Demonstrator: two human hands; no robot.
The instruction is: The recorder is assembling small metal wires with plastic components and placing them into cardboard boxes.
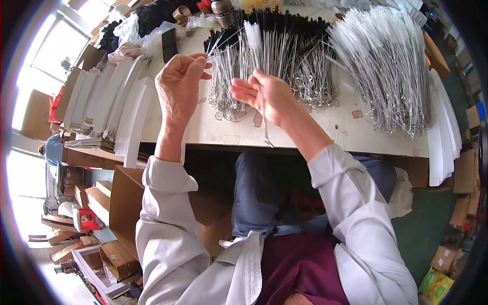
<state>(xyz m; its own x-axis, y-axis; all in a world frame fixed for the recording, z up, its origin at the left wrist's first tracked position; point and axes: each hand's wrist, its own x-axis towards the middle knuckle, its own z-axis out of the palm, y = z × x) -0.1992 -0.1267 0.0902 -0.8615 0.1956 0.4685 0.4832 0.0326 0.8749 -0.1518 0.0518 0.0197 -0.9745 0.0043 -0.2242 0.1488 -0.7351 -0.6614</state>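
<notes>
My left hand (pixel 182 85) is raised at the left, thumb and fingers pinched together. Thin pale strands lead up and right from its fingertips; what exactly they are is too fine to tell. In my right hand (pixel 265 96) is a white-bristled wire brush (pixel 252 36), bristles up, its wire stem running down past the palm to below the wrist. Behind both hands lies a pile of black-bristled wire brushes (pixel 274 56) with looped wire ends toward me. A large heap of white-bristled wire brushes (pixel 384 66) fills the table's right side.
Long white card strips (pixel 133 119) are stacked at the table's left, more white strips (pixel 441 127) at its right end. A phone (pixel 169 44), plastic bags (pixel 152 38) and a metal flask (pixel 222 11) sit at the back left. Cardboard boxes (pixel 126 203) stand beside me.
</notes>
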